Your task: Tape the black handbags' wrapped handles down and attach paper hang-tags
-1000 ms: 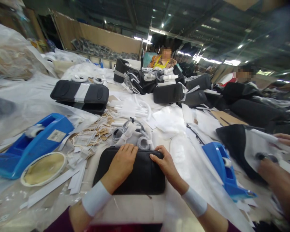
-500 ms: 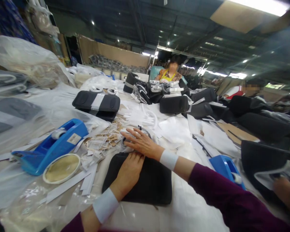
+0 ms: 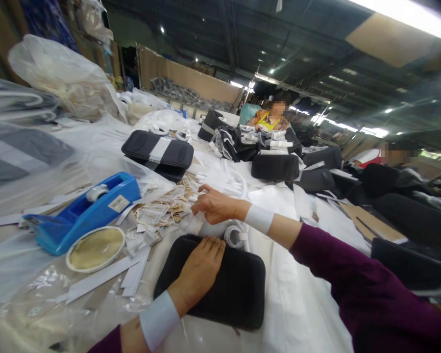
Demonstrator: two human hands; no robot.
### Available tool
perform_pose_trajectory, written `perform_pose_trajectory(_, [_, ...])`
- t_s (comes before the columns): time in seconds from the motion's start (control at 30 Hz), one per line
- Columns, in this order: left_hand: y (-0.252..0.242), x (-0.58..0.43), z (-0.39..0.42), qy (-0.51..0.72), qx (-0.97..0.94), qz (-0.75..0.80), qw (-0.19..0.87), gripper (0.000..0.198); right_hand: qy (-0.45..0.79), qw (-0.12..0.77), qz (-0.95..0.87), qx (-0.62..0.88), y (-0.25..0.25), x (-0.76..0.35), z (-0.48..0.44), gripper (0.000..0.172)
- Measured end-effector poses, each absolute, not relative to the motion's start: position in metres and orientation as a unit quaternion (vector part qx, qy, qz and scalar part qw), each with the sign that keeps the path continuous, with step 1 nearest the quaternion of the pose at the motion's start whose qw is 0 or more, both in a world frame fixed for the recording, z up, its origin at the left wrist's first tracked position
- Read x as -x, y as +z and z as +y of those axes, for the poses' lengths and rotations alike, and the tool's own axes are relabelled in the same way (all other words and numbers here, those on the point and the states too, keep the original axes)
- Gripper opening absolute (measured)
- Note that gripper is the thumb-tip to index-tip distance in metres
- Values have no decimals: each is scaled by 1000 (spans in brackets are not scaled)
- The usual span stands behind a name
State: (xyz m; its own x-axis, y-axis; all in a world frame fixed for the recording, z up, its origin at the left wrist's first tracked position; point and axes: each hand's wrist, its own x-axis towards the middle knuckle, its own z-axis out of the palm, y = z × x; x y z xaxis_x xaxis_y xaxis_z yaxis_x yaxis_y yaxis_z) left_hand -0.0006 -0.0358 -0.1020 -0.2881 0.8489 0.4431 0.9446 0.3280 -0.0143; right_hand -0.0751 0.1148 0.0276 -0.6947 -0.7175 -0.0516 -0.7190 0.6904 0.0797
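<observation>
A flat black zip-style case (image 3: pixel 238 289) lies on the white-covered table in front of me. My left hand (image 3: pixel 200 264) rests palm down on it, fingers stretched and lying flat near its far edge. Just beyond that edge, my right hand (image 3: pixel 216 206) hovers with bent fingers, index raised apart from the others, and nothing visible in them. Under it lie a rolled grey-white strap (image 3: pixel 235 234) and white wrapping, partly hidden. Beside its fingertips is a heap of paper tags with strings (image 3: pixel 165 211). Both wrists wear pale bands.
On the left stand a blue tape dispenser (image 3: pixel 84 211) and a round tape roll (image 3: pixel 95 249), with white paper strips (image 3: pixel 99 279) nearby. Another black case (image 3: pixel 158 149) lies beyond. More black bags (image 3: pixel 275 167) are piled at the back, where a co-worker (image 3: pixel 270 120) sits.
My right hand has lifted off my left hand and curled its spread fingers, exposing the rolled strap. My left hand stays flat on the case. The view has shifted slightly.
</observation>
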Motion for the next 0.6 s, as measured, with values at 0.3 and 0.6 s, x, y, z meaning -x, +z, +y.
perform_pose_trajectory(0.3, [-104,5,-33,-114,561,-797,191,47,-111,318,899,280,36,123,110,28])
perform_pose_trajectory(0.6, [-99,6,-35,-113,535,-812,204,46,-161,345,888,257,12,150,106,25])
